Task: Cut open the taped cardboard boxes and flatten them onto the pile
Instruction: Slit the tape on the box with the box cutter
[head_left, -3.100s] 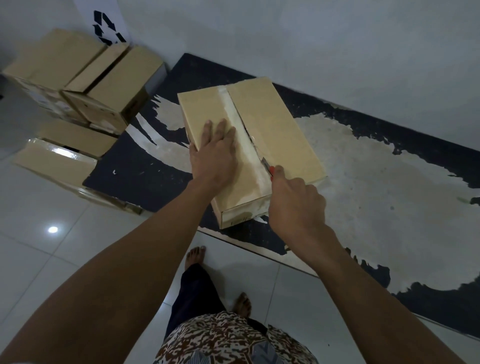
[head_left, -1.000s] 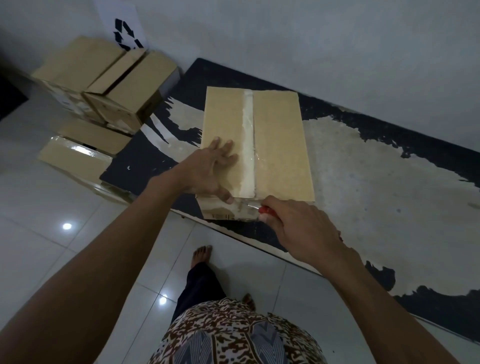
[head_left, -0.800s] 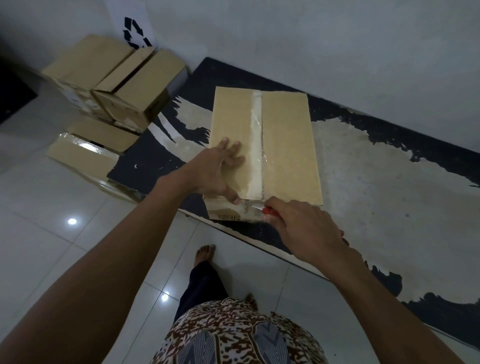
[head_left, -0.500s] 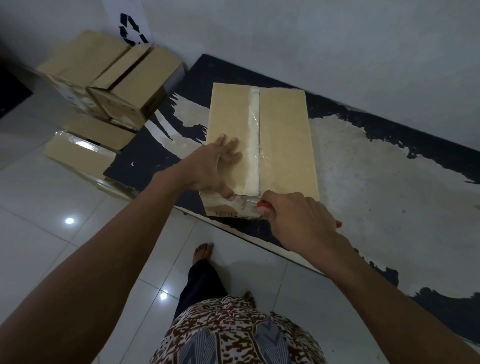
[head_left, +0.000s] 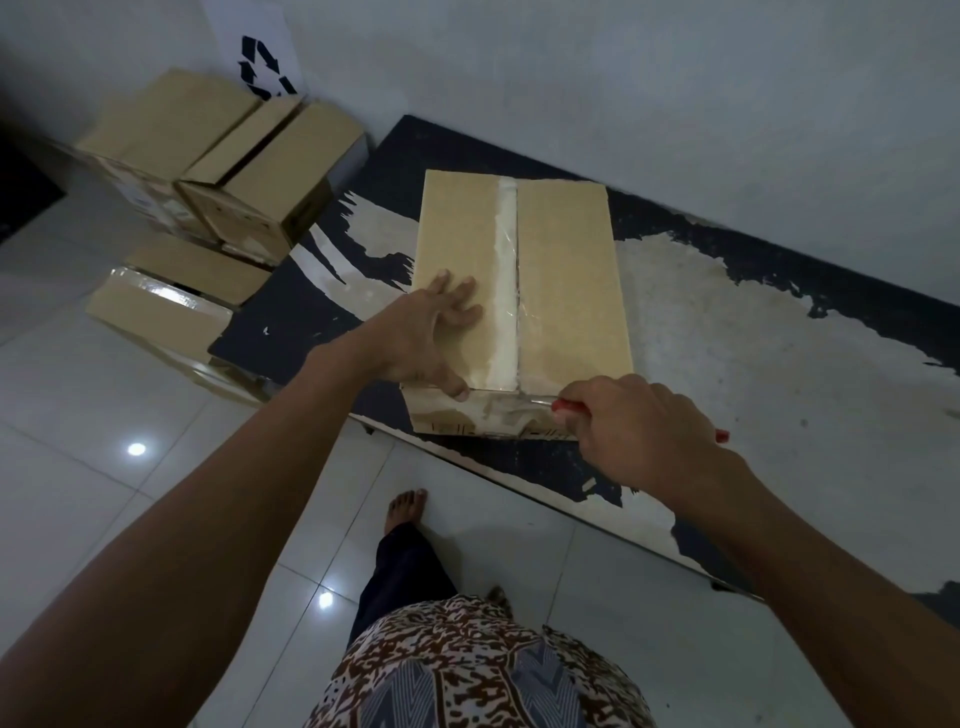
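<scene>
The box (head_left: 522, 291) was laid flat on the worn worktop (head_left: 753, 332), near its front edge. It was pinned by the left hand (head_left: 423, 338), fingers spread flat on the lid at about 9 o'clock from the taped seam (head_left: 506, 280). A red-handled cutter (head_left: 563, 404) was gripped in the right hand (head_left: 636, 428), its blade set at the near end by the seam. The cardboard was judged light, stiff and likely to slide, so it was best steadied from above, clear of the blade's path.
</scene>
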